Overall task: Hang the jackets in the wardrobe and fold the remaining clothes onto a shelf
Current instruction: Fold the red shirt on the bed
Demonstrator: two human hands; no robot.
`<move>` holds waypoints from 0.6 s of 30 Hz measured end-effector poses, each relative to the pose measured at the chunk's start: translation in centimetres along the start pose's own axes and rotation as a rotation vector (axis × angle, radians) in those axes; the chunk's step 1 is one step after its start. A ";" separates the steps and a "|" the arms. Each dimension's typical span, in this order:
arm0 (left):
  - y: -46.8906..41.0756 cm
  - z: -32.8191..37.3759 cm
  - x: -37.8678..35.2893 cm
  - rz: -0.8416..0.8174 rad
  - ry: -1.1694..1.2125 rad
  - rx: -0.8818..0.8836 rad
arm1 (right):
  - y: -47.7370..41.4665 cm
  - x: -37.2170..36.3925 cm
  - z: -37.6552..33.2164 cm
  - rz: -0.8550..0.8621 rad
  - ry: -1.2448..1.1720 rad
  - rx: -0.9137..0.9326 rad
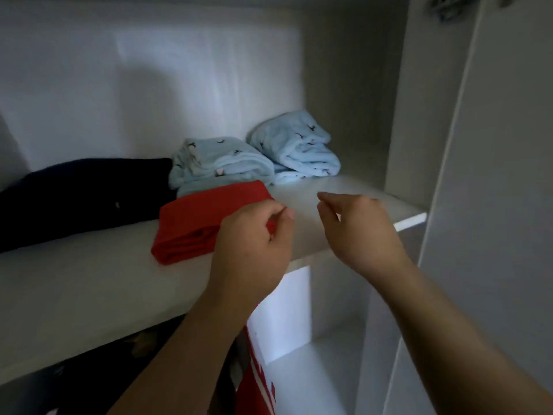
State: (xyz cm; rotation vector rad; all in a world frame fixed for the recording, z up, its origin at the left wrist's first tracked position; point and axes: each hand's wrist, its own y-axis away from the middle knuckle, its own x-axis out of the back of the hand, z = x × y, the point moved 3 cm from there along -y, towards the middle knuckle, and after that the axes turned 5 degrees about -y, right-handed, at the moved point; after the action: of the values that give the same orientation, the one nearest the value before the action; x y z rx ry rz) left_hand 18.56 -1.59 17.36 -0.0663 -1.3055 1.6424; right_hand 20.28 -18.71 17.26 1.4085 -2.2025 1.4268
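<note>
My left hand (251,244) is in front of the right end of the folded red garment (191,223), fingers curled in with the thumb tip against the forefinger. A sliver of red shows in the gap under those fingers, and I cannot tell whether I am pinching the cloth or only hovering over it. My right hand (359,232) hangs just to the right of it, over bare shelf (89,283), fingers loosely bent and holding nothing. The red garment lies flat on the shelf, running left from my left hand. Beyond my hands sit two folded light blue pieces, one (218,163) touching the red garment's far edge, the other (299,148) right of it. A dark garment (74,193) lies far left.
</note>
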 end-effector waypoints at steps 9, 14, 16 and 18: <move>8.8 8.2 -11.5 -0.495 0.503 -0.149 | 18.6 11.6 6.0 0.249 0.393 -0.583; 17.7 19.1 -14.8 -0.824 0.772 -0.325 | 31.4 19.8 4.5 0.362 0.592 -0.949; 21.4 24.3 -14.4 -0.910 0.857 -0.438 | 36.3 23.2 3.3 0.443 0.664 -1.073; 25.0 29.1 -13.7 -0.984 0.914 -0.535 | 41.0 26.2 1.8 0.536 0.736 -1.171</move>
State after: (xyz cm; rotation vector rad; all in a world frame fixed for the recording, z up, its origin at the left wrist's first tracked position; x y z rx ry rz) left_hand -7.42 -29.78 3.61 -0.3794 -0.7759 0.2921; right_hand -25.07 -32.19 5.55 -0.0891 -2.1982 0.3395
